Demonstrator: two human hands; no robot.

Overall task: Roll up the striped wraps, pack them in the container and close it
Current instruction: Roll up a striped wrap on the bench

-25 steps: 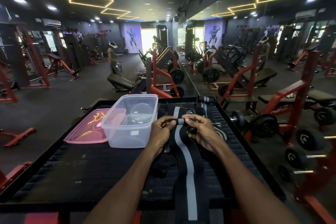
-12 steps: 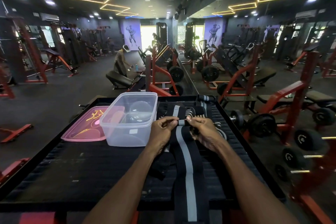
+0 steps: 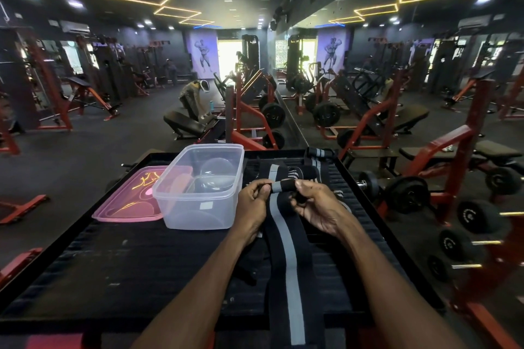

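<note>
container [image 3: 202, 193]: on the surface [image 3: 119, 272], left of the wrap [image 3: 286, 246]
lid [image 3: 129, 198]: just left of container
second wrap [image 3: 319, 154]: behind, at far edge

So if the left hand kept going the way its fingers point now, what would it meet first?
The left hand points right, along the rolled end of the striped wrap it pinches. Past that roll it would probably meet the right hand fingertips first, though depth is hard to judge.

A black table [image 3: 119, 272] with a ribbed top and a raised rim carries everything. On it, toward the far left, lies a pink lid [image 3: 130, 201], flat, with a clear plastic container [image 3: 198, 198] just beside it on the right. A black wrap with a grey stripe [image 3: 286, 252] runs along the table over its near edge, and more striped wraps [image 3: 314, 161] lie bunched at the far edge.
</note>
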